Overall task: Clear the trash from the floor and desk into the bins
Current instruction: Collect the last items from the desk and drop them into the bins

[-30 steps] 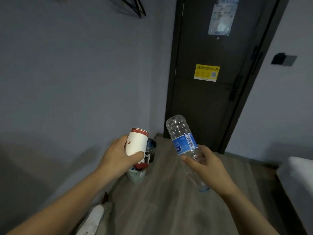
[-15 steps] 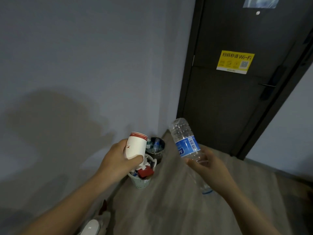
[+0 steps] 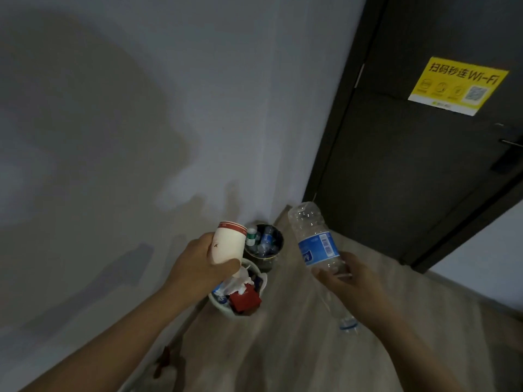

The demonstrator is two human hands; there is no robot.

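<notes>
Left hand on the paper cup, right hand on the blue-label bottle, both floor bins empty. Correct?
No, not empty. The head view shows plastic bottles in the dark bin, and tissue and a red box in the pale bin. The rest holds: left hand grips the paper cup, right hand grips the blue-label bottle.

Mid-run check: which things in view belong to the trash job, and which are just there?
Job: paper cup in left hand; plastic bottle in right hand; pale bin holding tissue and a red box; dark bin holding bottles.
Just there: door; yellow Wi-Fi sticker; door handle; wall.
</notes>
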